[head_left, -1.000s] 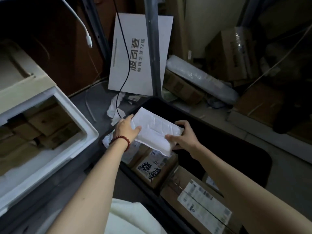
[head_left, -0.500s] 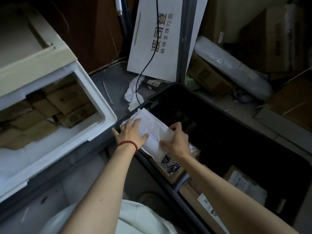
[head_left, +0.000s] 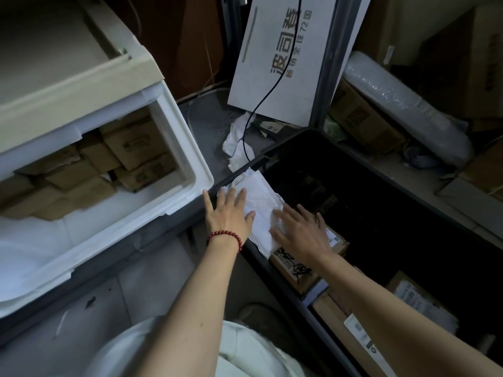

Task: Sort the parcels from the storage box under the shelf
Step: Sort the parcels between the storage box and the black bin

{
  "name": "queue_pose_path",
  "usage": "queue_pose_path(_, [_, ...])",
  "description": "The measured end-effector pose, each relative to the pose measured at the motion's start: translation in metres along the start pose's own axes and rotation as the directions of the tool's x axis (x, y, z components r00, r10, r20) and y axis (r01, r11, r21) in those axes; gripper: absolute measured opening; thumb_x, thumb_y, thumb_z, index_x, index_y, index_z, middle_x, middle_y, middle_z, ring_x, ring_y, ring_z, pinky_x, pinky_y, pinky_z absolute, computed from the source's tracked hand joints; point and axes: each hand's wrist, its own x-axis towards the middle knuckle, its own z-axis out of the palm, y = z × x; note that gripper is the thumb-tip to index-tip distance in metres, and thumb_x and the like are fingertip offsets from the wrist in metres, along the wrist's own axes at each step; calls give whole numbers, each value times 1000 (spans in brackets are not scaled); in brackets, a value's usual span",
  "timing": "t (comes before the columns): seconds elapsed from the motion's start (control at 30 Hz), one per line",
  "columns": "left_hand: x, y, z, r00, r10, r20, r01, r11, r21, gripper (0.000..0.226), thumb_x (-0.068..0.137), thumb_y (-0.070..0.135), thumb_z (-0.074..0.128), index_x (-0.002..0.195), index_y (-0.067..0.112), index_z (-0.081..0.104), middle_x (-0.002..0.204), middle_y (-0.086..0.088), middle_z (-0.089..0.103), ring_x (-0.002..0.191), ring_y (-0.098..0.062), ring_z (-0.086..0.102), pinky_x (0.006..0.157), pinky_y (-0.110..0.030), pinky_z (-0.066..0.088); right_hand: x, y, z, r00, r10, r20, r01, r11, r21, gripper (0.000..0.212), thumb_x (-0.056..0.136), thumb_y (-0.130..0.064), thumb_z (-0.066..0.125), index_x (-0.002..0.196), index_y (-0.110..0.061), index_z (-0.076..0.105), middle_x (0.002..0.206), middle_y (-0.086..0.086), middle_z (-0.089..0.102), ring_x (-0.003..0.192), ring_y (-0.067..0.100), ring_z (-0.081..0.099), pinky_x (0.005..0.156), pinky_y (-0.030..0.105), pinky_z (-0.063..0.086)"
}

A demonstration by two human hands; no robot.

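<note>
While flat, left hand (head_left: 228,216) on parcel (head_left: 261,197).

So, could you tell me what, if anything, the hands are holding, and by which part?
Nothing is gripped: the left hand and right hand lie flat, fingers spread, on the white parcel.

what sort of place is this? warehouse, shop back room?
Most likely a parcel storeroom or shop back room. A black storage bin holds labelled cardboard parcels, a white foam box is packed with small cartons, and more boxes and a bubble-wrap roll are piled by a metal shelf post.
</note>
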Motion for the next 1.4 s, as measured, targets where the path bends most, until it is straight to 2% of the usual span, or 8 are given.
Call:
queue_pose_path(0.1, [-10, -8, -3, 998, 29, -63, -31, 999, -18, 64, 98, 54, 21, 153, 24, 6, 160, -1, 8, 147, -26, 0, 115, -54, -5, -3, -5, -7, 998, -12, -69, 6, 996, -88, 61, 96, -59, 30, 151, -37, 17, 162, -6, 2, 149, 19, -3, 117, 51, -4])
queue_pose_path(0.3, [-41, -22, -16, 986, -22, -164, -4, 987, -158, 64, 95, 56, 33, 150, 27, 20, 155, 2, 25, 142, -23, 19, 109, -45, 23, -19, -32, -33, 984, -103, -146, 86, 989, -121, 65, 94, -63, 28, 152, -35, 13, 162, -7, 1, 149, 18, -5, 118, 48, -4])
queue_pose_path(0.5, [-82, -52, -47, 978, -159, -137, 126, 967, -222, 64, 92, 60, 33, 148, 31, 23, 153, 5, 30, 140, -20, 25, 109, -48, 22, -48, -69, -61, 957, -230, -180, 196, 962, -188, 69, 93, -64, 31, 152, -34, 12, 161, -8, 5, 149, 16, 0, 119, 45, 1])
queue_pose_path(0.7, [-142, -122, -90, 950, -272, -151, 231, 942, -245, 67, 92, 59, 34, 150, 33, 16, 156, 4, 23, 141, -21, 24, 110, -49, 22, -70, -146, -93, 916, -317, -247, 299, 948, -108, 66, 94, -60, 36, 151, -32, 20, 159, -6, 18, 147, 17, 13, 118, 43, 11])
queue_pose_path(0.87, [-210, -185, -101, 891, -442, -107, 393, 866, -308, 69, 93, 58, 35, 151, 31, 10, 156, 1, 25, 141, -24, 25, 109, -50, 24, -90, -226, -102, 882, -420, -211, 429, 903, -4, 66, 95, -58, 36, 151, -27, 24, 157, -3, 23, 144, 20, 21, 114, 44, 22])
queue_pose_path(1.1, [-290, -254, -98, 791, -612, 14, 576, 735, -358, 70, 95, 56, 37, 152, 26, 9, 156, -3, 23, 141, -25, 26, 110, -46, 28, -115, -296, -78, 856, -512, -74, 514, 858, 16, 73, 93, -60, 38, 153, -24, 17, 161, -1, 12, 147, 20, 12, 118, 46, 17])
queue_pose_path(1.2, [-291, -253, -99, 795, -605, 46, 568, 715, -408, 70, 96, 53, 38, 152, 24, 8, 157, -4, 20, 142, -26, 24, 111, -46, 28, -117, -303, -66, 856, -514, -44, 516, 857, 20, 74, 93, -61, 39, 153, -25, 14, 161, -1, 10, 147, 20, 10, 118, 46, 16])
queue_pose_path(1.4, [-275, -235, -73, 817, -576, -27, 507, 741, -441, 72, 96, 51, 40, 152, 24, 5, 160, -2, 9, 145, -24, 14, 114, -47, 24, -100, -299, -47, 856, -516, -13, 515, 856, -39, 79, 93, -59, 42, 154, -24, 8, 162, -2, 4, 148, 20, 7, 118, 47, 13])
